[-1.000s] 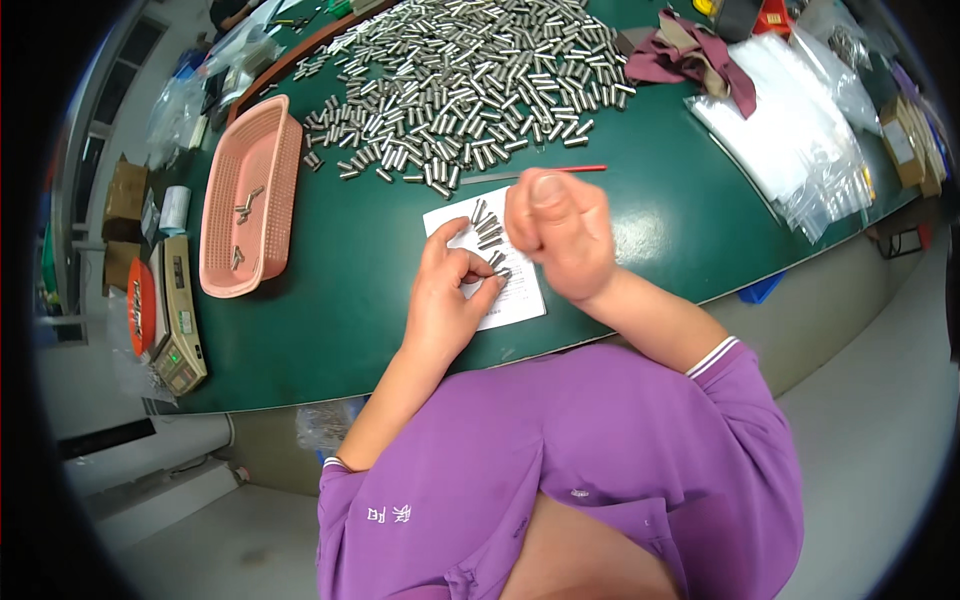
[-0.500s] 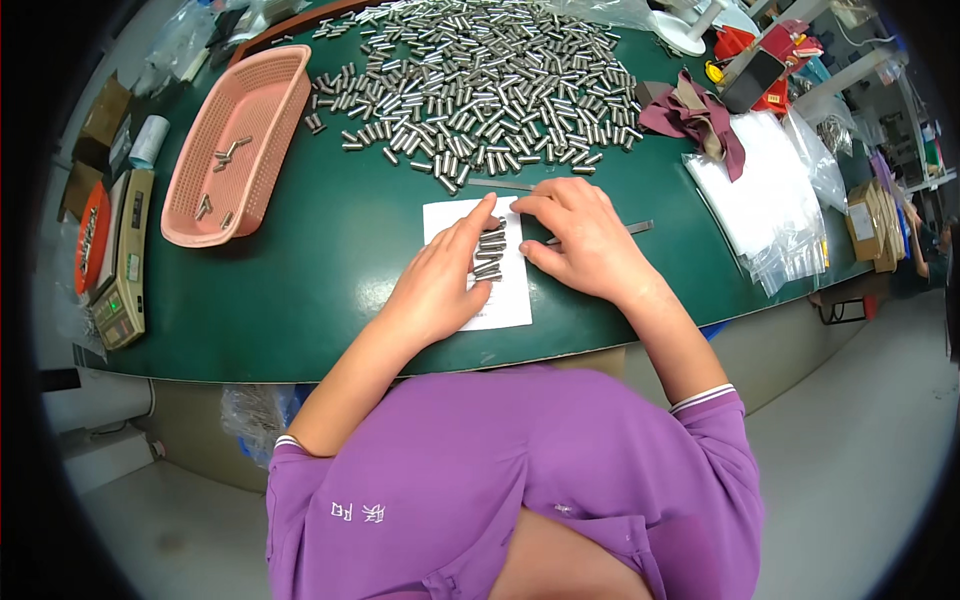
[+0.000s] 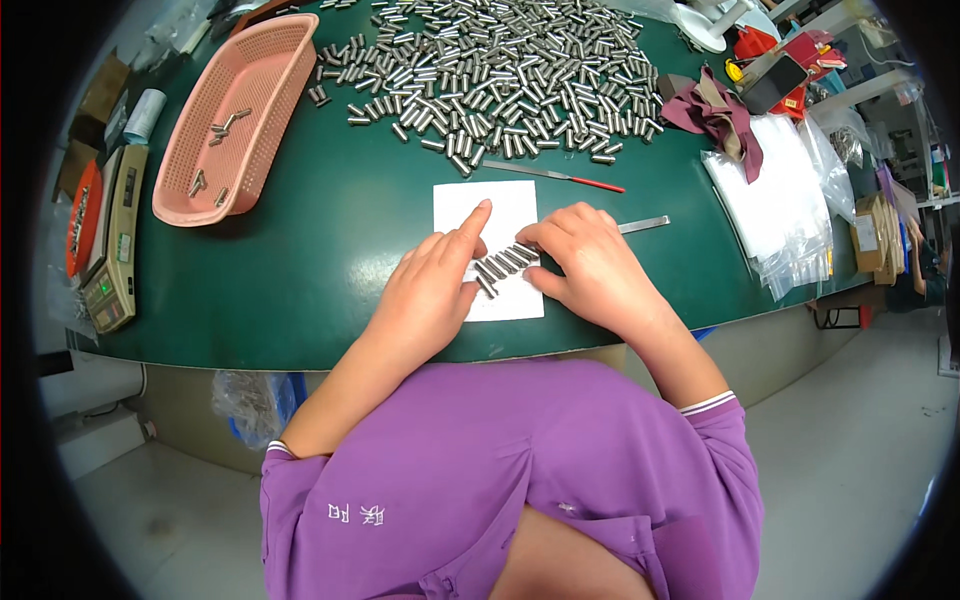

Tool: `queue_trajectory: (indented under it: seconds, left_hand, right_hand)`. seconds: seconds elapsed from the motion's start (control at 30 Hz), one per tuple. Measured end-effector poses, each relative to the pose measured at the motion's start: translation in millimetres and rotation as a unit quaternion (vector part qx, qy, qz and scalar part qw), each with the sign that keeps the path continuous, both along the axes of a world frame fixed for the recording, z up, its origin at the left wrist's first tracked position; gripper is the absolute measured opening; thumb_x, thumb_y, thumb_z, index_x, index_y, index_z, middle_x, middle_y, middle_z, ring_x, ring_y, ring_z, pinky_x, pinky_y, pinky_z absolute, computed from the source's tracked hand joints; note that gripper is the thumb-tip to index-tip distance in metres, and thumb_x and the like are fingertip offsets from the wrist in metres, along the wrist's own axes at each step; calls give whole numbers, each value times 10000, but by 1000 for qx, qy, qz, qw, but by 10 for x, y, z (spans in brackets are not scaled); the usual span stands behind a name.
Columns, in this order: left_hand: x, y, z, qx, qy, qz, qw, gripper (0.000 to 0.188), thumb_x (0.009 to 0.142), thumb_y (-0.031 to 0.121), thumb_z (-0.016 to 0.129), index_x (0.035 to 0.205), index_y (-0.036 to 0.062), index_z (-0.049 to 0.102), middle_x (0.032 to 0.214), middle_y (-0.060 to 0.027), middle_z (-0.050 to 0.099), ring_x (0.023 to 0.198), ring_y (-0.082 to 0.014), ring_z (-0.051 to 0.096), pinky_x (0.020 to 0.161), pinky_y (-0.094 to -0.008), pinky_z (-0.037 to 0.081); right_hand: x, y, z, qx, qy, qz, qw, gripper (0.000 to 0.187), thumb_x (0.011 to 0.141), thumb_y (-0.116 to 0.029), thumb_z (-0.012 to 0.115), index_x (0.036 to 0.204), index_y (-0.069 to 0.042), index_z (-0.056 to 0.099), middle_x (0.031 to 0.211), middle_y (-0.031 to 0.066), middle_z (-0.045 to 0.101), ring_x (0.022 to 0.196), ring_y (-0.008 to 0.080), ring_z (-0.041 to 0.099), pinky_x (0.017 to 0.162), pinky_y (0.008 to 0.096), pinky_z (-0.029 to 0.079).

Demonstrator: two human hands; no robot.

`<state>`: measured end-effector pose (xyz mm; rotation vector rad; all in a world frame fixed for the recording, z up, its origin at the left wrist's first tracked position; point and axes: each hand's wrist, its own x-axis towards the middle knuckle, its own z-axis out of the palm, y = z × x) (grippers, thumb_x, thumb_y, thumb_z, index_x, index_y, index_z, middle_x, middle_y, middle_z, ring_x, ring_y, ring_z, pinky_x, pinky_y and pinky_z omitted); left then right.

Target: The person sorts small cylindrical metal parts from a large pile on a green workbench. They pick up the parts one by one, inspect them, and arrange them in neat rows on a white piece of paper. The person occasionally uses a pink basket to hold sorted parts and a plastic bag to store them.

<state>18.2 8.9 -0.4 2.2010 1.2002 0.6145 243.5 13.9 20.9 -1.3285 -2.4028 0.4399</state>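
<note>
A slanting row of metal pins (image 3: 505, 262) lies on a white paper sheet (image 3: 508, 305) between the hands; clock directions are read from this row, twelve being the far side. Toward half past eight, the left hand (image 3: 425, 285) is loosely spread, forefinger straight and thumb bent by the near pins. At three o'clock, the right hand (image 3: 590, 255) has thumb and fingers parted around the row's far end; whether it presses the pins cannot be told. A red-handled file (image 3: 555, 175) lies at one o'clock on the green tabletop (image 3: 330, 235), a heap of pins (image 3: 520, 80) at twelve, a pink basket (image 3: 250, 90) at ten, a maroon cloth (image 3: 715, 115) at two, and a scale (image 3: 120, 240) at nine.
</note>
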Motion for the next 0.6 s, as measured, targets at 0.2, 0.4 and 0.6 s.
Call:
queue_trajectory:
  seconds: [0.2,0.4,0.6]
  left_hand:
    - [-102,-138,43,-25,-36,56,997,614,754,-10,730,1330,69,532,1123,-89,593,833,-229,594,783,-346,519]
    - [-50,-96,8,-21,-33,32,999,573,720,10,774,1257,50,578,1118,-91,595,835,-220,594,745,-340,525]
    - [3,-46,-3,10,-46,35,998,620,698,-2,783,1278,52,571,1047,-78,623,809,-213,583,734,-333,515]
  right_hand:
    - [-49,-111,-3,4,-2,-11,1000,409,748,-189,777,1137,-136,664,884,37,616,912,253,557,835,395,423]
    - [-73,-8,-47,-4,-1,16,1000,320,760,-221,766,1063,-153,684,865,31,615,897,247,566,812,394,421]
    - [-60,35,-99,9,13,15,1000,307,740,-225,772,1022,-148,680,842,26,610,881,248,573,786,396,425]
